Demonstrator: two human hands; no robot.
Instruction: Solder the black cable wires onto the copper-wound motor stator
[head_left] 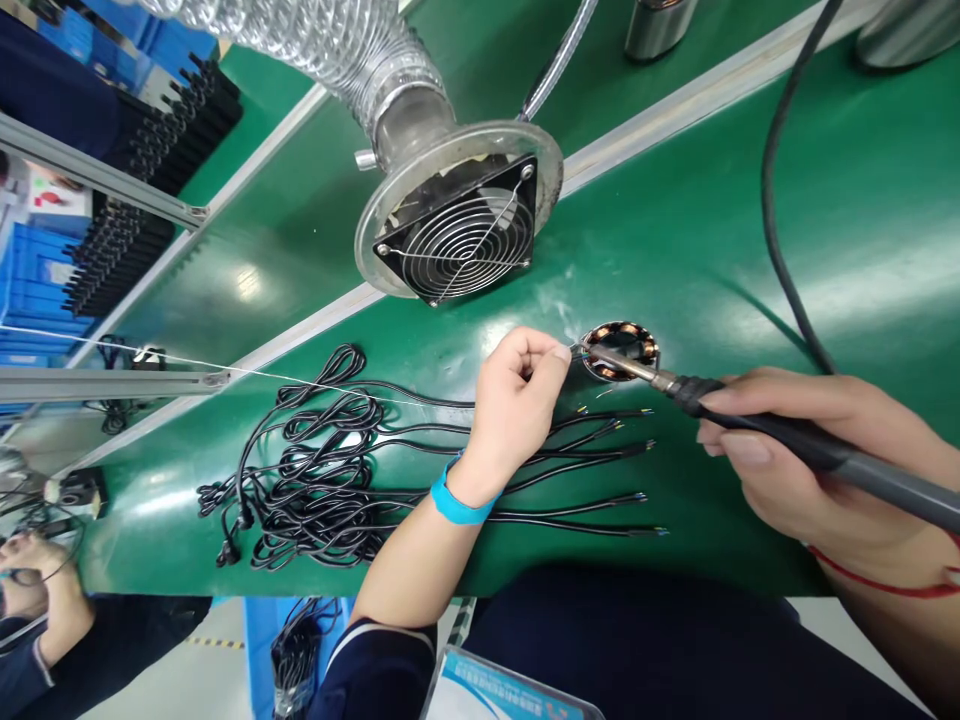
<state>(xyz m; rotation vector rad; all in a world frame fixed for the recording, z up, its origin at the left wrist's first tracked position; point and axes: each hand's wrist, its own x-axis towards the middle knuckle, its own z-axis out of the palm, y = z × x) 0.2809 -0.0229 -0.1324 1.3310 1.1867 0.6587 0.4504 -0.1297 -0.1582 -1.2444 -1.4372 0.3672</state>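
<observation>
Copper glints off the small round stator (621,350), a ring of wound coils lying flat on the glossy green mat (862,200), just in front of the extractor fan. The left hand (517,400), a bright blue band at its wrist, pinches thumb and forefinger together on something thin at the stator's near edge; the pinched piece is too small to make out. The right hand (795,460) wraps its fingers closed around the soldering iron (750,415), dark matte grip, slim metal tip angled across onto the stator's rim, right where the left fingertips meet it. A faint wisp of smoke curls just above. Below the left forearm lies a tangle of black cables (322,480), looped at one end, the stripped ends fanned out straight towards the right. Behind, the square black fan (465,235) with its round wire grille sits in a dull metal flange on ribbed silver ducting (345,40). A thick black cord (772,200) trails away from the iron.
</observation>
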